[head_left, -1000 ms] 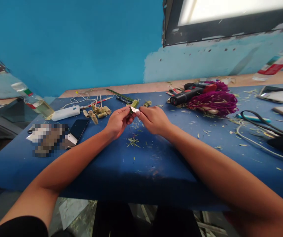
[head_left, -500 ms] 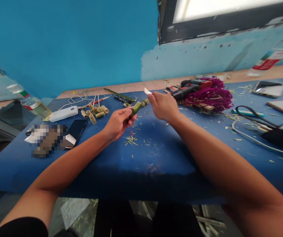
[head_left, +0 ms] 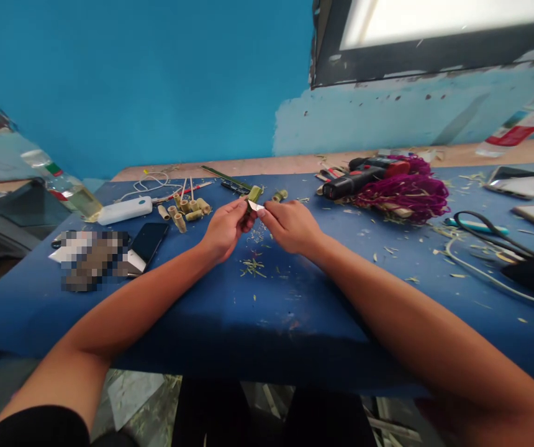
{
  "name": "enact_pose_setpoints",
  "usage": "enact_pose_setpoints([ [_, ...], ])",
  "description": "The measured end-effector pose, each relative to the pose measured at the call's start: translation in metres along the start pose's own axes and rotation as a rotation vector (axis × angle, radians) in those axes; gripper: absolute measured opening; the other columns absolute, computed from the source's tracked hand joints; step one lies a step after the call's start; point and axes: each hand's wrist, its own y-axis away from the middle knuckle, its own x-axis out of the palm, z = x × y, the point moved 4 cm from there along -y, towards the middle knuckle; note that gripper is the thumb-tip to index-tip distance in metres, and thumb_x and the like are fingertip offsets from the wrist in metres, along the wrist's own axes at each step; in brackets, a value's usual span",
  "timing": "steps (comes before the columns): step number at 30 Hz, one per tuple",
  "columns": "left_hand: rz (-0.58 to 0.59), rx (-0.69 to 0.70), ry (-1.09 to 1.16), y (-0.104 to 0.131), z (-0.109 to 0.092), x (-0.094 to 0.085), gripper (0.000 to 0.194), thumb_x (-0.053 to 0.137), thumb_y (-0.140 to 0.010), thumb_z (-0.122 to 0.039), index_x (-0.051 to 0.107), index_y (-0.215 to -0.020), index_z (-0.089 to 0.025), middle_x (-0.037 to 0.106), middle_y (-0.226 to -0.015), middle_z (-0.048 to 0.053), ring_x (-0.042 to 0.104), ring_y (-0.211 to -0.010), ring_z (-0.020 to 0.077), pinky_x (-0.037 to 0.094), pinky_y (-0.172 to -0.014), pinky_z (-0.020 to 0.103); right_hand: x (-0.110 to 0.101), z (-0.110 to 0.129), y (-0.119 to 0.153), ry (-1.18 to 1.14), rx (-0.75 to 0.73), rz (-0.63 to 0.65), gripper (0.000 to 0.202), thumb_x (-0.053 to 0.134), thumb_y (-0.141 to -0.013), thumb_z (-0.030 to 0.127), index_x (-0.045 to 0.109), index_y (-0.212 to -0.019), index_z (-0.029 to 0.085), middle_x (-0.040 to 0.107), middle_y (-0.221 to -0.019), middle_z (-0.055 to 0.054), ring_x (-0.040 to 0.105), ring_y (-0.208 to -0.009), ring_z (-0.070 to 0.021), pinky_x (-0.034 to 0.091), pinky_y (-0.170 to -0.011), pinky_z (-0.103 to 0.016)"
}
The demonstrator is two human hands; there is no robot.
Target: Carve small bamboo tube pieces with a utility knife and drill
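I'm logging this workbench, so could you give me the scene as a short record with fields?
left hand: holds a green piece
right hand: holds a pale blade at the green piece; contact too small to confirm
surface: blue tabletop
left side: short tan tubes, white device, black phone, bottle
right side: black-and-red power tool beside purple strands, another bottle
debris: thin green shavings in front of the hands
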Motion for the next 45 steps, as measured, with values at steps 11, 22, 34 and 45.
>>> enact_pose_setpoints([
  [11, 0.030, 0.048, -0.112, -0.005, -0.002, -0.006, 0.034, 0.060, -0.108, -0.013, 0.070, -0.075, -0.014, 0.058, -0.067, 0.001, 0.043, -0.059, 0.0091, 0.033, -0.059, 0.023, 0.000, 0.004, 0.001, 0.173, -0.010, -0.010, 0.055, 0.027, -0.114, 0.055, 0.068, -0.099, 0.021, 0.073, -0.086, -0.012, 0.059, -0.074, -0.0233, 0.018, -0.068, -0.038],
  [22, 0.114, -0.061, -0.075, 0.018, -0.003, 0.015, 0.036, 0.057, -0.109, -0.014, 0.072, -0.076, -0.011, 0.066, -0.072, 0.006, 0.050, -0.057, 0.0084, 0.035, -0.057, 0.024, -0.035, -0.086, -0.005, 0.123, 0.284, -0.274, 0.056, 0.025, -0.115, 0.057, 0.054, -0.078, 0.026, 0.067, -0.081, -0.013, 0.052, -0.071, -0.0238, 0.024, -0.070, -0.039],
  [34, 0.010, -0.066, -0.040, 0.004, -0.001, 0.005, 0.035, 0.051, -0.115, -0.017, 0.065, -0.083, -0.014, 0.061, -0.073, 0.001, 0.049, -0.058, 0.0068, 0.036, -0.058, 0.020, -0.002, -0.001, 0.001, -0.081, 0.019, 0.006, 0.046, 0.030, -0.110, 0.057, 0.050, -0.082, 0.025, 0.057, -0.072, -0.005, 0.047, -0.068, -0.0194, 0.027, -0.072, -0.036],
  [45, -0.002, -0.062, -0.126, 0.005, -0.008, 0.003, 0.039, 0.051, -0.114, -0.014, 0.061, -0.076, -0.013, 0.055, -0.069, 0.000, 0.041, -0.053, 0.0042, 0.027, -0.052, 0.019, -0.002, -0.011, -0.001, 0.129, 0.024, -0.033, 0.055, 0.031, -0.113, 0.059, 0.066, -0.091, 0.022, 0.067, -0.078, -0.010, 0.052, -0.069, -0.0223, 0.023, -0.068, -0.038],
])
